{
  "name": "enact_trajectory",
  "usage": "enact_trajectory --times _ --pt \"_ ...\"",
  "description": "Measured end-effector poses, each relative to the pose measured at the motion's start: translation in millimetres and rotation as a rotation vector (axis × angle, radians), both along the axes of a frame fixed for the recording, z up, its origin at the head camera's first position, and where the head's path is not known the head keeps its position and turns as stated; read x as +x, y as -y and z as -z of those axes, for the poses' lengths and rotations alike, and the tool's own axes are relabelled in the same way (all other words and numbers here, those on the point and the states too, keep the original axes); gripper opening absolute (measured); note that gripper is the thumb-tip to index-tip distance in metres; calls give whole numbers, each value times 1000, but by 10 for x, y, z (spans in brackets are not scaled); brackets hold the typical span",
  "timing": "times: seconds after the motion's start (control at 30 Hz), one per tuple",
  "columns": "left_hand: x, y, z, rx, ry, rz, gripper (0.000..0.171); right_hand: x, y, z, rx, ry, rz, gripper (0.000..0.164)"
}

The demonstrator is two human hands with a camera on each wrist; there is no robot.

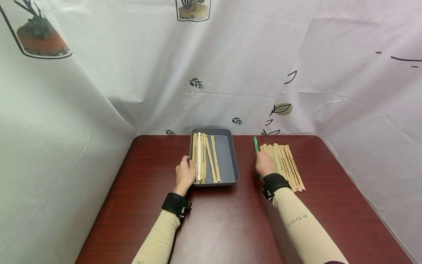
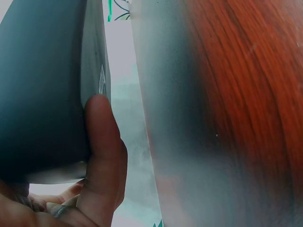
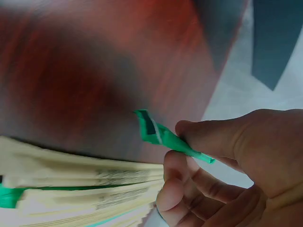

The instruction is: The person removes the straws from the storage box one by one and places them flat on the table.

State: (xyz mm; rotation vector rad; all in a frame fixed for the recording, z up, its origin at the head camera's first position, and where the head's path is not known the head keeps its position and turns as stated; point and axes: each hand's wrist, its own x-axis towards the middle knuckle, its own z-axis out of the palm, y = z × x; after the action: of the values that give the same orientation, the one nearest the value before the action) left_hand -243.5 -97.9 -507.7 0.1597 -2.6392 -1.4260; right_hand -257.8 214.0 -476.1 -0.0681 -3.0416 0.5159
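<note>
My left hand [image 1: 185,173] grips the left wall of a grey rectangular tray [image 1: 226,157], also seen close up as a dark tray wall [image 2: 42,90] in the left wrist view. Inside lie several long, thin straws in tan paper wrappers [image 1: 215,157] and a white-wrapped one [image 1: 199,154], mostly along the left side. My right hand [image 1: 265,164] pinches a green-wrapped straw [image 3: 158,135] between thumb and fingers. That straw stands just left of a row of tan-wrapped straws [image 1: 290,165], among which another green straw [image 1: 275,159] shows.
The dark red wooden table [image 1: 224,220] carries the tray and the row of straws, both towards its far edge. A white printed curtain [image 1: 158,91] hangs right behind the table and along both sides. Bare tabletop separates the tray from the straw row.
</note>
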Motion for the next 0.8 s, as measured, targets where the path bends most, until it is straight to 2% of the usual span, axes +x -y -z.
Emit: enact_trajectory --times 0.2,0.4,0.8 --pt "5 4 1 6 2 7 37 43 -100 71 31 79 42 31" --pt "5 -3 -4 12 7 3 36 74 -150 92 58 133 47 29" --pt "3 -13 10 12 9 9 37 92 -199 135 48 155 71 21"
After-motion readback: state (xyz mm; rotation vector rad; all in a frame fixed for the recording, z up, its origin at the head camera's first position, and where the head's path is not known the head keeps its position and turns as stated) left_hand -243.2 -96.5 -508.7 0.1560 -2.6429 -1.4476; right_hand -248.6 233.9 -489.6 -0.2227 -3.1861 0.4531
